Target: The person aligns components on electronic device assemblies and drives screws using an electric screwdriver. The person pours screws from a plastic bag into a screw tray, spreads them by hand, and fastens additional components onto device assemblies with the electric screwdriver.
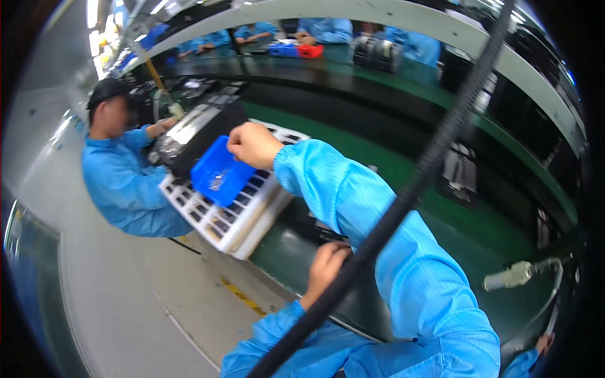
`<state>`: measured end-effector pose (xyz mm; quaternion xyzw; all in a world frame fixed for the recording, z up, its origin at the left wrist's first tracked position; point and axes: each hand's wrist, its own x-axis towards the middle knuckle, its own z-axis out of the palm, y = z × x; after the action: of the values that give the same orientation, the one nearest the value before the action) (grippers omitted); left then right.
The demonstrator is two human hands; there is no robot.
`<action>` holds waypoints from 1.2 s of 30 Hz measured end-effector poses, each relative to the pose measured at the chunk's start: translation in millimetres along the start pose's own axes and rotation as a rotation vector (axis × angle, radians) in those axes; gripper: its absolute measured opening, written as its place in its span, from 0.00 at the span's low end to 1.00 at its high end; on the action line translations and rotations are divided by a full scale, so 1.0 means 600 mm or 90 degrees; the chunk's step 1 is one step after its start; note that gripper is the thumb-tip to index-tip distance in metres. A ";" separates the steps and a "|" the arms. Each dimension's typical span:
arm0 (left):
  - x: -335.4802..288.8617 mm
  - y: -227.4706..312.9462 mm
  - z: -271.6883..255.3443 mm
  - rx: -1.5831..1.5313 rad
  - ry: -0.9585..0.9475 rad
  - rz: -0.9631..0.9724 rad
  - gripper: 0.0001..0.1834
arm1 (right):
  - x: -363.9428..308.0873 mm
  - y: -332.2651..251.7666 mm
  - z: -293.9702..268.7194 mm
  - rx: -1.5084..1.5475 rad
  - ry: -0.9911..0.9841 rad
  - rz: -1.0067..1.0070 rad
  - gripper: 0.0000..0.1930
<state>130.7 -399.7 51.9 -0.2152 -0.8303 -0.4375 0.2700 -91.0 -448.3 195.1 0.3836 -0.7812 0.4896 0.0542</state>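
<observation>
My right hand (253, 146) is stretched out to the far left, at the upper right corner of a blue plastic bin (236, 183). Its fingers are curled together, and what they hold, if anything, is hidden. Small shiny metal parts (217, 181) lie in the bin, which rests tilted on a white slotted tray (211, 232). Closer to me, my left hand (324, 269) has its fingers bent at a dark flat piece (324, 232) on the green bench. My right sleeve and a thick black cord partly cover that spot, so its grip is unclear.
The black braided cord (403, 208) runs diagonally across the view. A co-worker (126, 170) in blue stands left, beside a black case (205, 129). Dark panels with strips (460, 173) lie on the green bench (403, 151). A pale hand tool (509, 276) hangs at right.
</observation>
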 end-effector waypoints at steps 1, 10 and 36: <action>0.019 0.021 0.000 -0.049 0.016 -0.033 0.13 | -0.021 -0.004 -0.020 0.006 0.048 -0.007 0.07; 0.182 0.014 0.182 0.111 -0.329 0.117 0.27 | -0.565 -0.052 -0.184 -0.130 0.337 0.175 0.07; 0.331 -0.014 0.446 0.352 -0.248 0.375 0.17 | -0.777 -0.005 -0.204 -0.229 0.312 0.497 0.58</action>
<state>-94.9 -154.7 47.1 -0.4405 -0.8548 -0.0548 0.2689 201.5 -95.9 45.7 -0.0792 -0.9029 0.4068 0.1141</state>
